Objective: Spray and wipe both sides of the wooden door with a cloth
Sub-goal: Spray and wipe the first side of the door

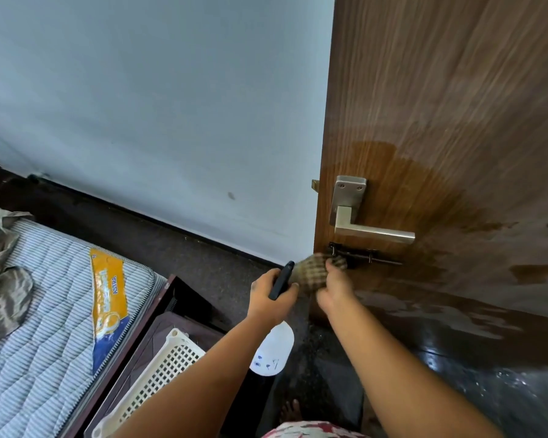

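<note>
Below the door handle (364, 216), the right hand (334, 289) grips a checked cloth (314, 273) and presses it against the door (440, 121) at the black bolt (364, 257), near the door's free edge. Just left of it, the left hand (271, 295) is wrapped round the dark trigger head of a spray bottle (272, 349); the bottle's white body hangs below the wrist, partly hidden by the forearm. The cloth touches the bottle's nozzle end, and the two hands are close together.

A darker wet patch spreads over the door round the handle and down to the right, with streaks and blotches lower on the panel. The door stands open against a pale wall (155, 105). On the left lies a striped mattress (45, 311) with an orange and blue label, crumpled fabric (4, 263) on it. Between the mattress and the left arm, a white perforated basket (159, 371) sits in a dark wooden frame. The floor (456, 390) beneath the door is dark and glossy.
</note>
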Demonstrator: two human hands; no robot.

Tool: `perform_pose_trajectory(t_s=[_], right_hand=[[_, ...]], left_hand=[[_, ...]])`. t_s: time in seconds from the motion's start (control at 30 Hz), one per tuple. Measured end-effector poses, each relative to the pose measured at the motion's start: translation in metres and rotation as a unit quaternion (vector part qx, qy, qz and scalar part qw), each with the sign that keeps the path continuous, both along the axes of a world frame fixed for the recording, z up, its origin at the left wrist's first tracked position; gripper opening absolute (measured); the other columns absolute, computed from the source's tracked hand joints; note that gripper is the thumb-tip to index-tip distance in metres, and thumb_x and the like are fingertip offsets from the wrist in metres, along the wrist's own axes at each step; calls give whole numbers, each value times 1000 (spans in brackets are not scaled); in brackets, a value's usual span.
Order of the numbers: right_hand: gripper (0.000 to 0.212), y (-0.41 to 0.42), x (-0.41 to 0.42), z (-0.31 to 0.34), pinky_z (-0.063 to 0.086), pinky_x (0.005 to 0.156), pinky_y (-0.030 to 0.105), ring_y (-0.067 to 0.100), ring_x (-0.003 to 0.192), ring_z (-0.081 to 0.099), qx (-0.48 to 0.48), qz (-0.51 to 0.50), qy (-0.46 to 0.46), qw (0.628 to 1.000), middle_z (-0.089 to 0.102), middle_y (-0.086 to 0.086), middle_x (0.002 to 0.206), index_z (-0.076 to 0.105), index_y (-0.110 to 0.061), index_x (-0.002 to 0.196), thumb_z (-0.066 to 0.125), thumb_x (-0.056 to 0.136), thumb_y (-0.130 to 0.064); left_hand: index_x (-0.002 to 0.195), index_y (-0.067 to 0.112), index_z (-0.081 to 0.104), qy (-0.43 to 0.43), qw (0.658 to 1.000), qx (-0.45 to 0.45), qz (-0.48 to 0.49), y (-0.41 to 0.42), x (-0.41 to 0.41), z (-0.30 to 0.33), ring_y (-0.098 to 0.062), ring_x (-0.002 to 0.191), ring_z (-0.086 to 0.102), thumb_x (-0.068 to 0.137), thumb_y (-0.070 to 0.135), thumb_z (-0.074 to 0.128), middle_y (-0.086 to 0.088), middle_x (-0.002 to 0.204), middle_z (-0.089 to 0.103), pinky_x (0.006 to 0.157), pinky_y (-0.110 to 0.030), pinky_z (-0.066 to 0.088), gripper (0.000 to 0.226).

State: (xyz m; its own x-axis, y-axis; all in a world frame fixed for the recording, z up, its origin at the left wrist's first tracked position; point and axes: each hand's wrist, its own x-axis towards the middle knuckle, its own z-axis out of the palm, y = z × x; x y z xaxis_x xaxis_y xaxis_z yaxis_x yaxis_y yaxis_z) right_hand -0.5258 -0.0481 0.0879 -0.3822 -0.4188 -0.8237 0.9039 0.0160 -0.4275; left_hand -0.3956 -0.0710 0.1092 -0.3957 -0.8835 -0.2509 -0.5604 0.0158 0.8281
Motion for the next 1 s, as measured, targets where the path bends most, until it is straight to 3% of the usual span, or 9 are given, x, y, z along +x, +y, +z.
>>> perform_pose_trajectory(t_s=[0.13,0.2,0.3,0.4,0.47,0.63,0.77,0.87,1.0], right_hand=[[24,-14,-14,-5,41,107,48,37,127,51,-27,-36,-55,997,54,20,138,59,-1,118,43,103,-9],[27,-16,-11,-12,39,110,47,36,129,50,-15,-29,-52,998,53,20,140,58,-1,125,47,102,-11],[35,-18,-5,-18,42,104,40,34,127,51,32,-9,4,999,53,17,140,53,2,132,53,100,-14],[44,-7,3,-20,48,97,39,33,119,56,150,7,120,981,58,11,125,53,0,127,70,90,-16],[49,0,3,-25,49,99,43,35,118,57,183,26,177,967,59,15,128,54,-5,128,74,85,-15],[27,6,-7,-29,48,99,48,36,115,59,68,-13,18,997,59,17,131,60,-5,117,61,90,0],[40,20,-12,-24,55,83,41,27,100,61,140,-47,195,970,63,7,114,63,-18,114,60,85,9],[39,19,0,-19,54,70,32,19,93,61,148,5,306,940,63,3,115,63,-24,117,63,87,1],[44,21,10,-27,56,81,40,30,103,61,161,91,223,957,60,11,123,54,-17,133,61,92,-4]], left_hand=[[85,12,65,7,1000,-18,-13,-4,-1,5,-17,63,56,84,20,71,-12,77,66,58,-32,50,10],[84,12,65,10,999,-29,-23,-4,1,8,-17,62,55,84,19,70,-10,75,66,56,-30,49,9],[78,13,61,18,999,-32,-17,-4,8,11,-12,57,49,85,15,70,-4,67,60,49,-16,39,11],[76,10,57,12,1000,-27,3,-7,16,13,-10,56,46,86,18,71,2,64,54,50,-14,37,18],[78,9,58,9,1000,-30,1,-6,19,13,-10,56,47,86,21,71,1,65,56,52,-17,39,20],[77,10,58,3,1000,-26,-17,0,17,9,-15,58,46,86,18,71,-3,66,56,50,-16,37,18],[73,21,55,16,1000,-3,-22,8,10,10,-10,57,48,88,19,71,4,65,55,51,-11,39,22],[74,18,56,27,999,4,-24,11,7,12,-10,57,48,88,18,71,5,64,54,52,-13,40,20],[78,7,58,33,999,10,-18,10,3,12,-15,57,47,84,19,71,-3,64,54,56,-29,42,19]])
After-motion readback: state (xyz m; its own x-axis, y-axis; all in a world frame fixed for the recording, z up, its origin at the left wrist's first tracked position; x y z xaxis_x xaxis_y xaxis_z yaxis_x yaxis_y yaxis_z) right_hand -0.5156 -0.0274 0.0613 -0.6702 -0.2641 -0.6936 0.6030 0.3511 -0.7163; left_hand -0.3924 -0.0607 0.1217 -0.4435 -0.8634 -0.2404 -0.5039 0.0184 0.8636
